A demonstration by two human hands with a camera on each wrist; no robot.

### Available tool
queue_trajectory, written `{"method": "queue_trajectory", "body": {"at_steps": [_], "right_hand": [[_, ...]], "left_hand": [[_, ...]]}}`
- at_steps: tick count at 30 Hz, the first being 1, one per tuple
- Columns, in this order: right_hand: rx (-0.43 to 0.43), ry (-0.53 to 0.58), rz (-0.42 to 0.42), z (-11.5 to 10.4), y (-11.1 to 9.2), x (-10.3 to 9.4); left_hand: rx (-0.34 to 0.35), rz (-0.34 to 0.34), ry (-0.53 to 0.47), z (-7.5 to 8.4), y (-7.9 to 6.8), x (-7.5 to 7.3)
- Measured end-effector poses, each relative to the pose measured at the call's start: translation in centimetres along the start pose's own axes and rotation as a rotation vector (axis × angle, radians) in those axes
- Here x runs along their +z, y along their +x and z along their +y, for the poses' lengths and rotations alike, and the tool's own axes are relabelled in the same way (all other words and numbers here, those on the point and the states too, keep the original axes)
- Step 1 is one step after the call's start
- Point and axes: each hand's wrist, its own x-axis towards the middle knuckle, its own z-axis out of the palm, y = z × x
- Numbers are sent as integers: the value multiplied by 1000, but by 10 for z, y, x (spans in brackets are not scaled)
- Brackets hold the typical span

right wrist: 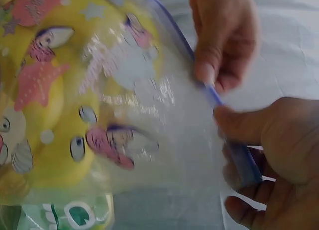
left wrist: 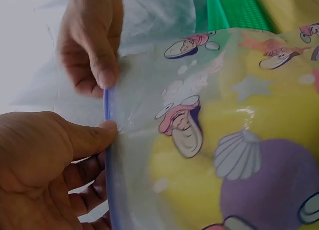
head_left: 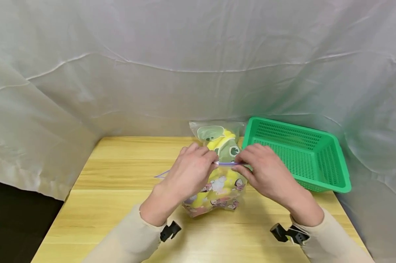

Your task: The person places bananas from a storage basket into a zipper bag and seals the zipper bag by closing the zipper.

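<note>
A clear zip bag (head_left: 219,188) printed with shells, starfish and cartoon figures stands upright on the table, something yellow inside it. Along its top edge runs a purple zip strip (head_left: 229,163). My left hand (head_left: 189,170) pinches this strip between thumb and fingers. A short way to the right, my right hand (head_left: 267,171) pinches the same strip, its thumb (right wrist: 244,124) on the near side. Both hands nearly meet in the left wrist view, the strip (left wrist: 110,190) stretched between them. Behind the bag is another clear bag (head_left: 211,133) with green cartoon eyes and yellow contents.
A green plastic basket (head_left: 344,179) with slotted walls stands at the right back of the wooden table (head_left: 115,219). Grey cloth (head_left: 171,91) hangs behind and at both sides. A dark area (head_left: 17,219) lies beyond the table's left edge.
</note>
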Motion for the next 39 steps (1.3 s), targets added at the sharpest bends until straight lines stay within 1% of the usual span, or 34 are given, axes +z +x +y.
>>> {"method": "queue_trajectory", "body": {"at_steps": [2, 4, 6, 9, 12, 15, 20, 24, 27, 30, 36, 39], "right_hand": [[-24, -37, -4, -2, 2, 2], [-21, -59, 3, -3, 2, 2], [-1, -62, 13, -1, 0, 1], [52, -50, 12, 5, -5, -3], [95, -37, -1, 12, -11, -7], [112, -23, -26, 14, -13, -10], [107, -7, -61, 11, -9, -12], [73, -27, -63, 10, -6, -11], [81, -48, -55, 12, -8, -11], [102, -49, -52, 15, -11, -12], [114, -31, -51, 23, -14, -13], [128, -31, -53, 26, -16, -14]], "left_hand": [[1, 13, 12, 2, 1, 3], [6, 33, 18, 4, 1, 7], [14, 54, 23, 6, 1, 10], [16, 57, 43, 4, -2, 12], [23, 41, 65, -2, -7, 11], [37, 38, 71, -9, -11, 10], [57, 45, 68, -18, -13, 6], [68, 34, 55, -26, -16, 2], [60, 15, 45, -32, -21, 0], [37, 3, 42, -38, -28, -2], [21, 6, 31, -53, -39, -10], [5, 12, 40, -61, -44, -14]]}}
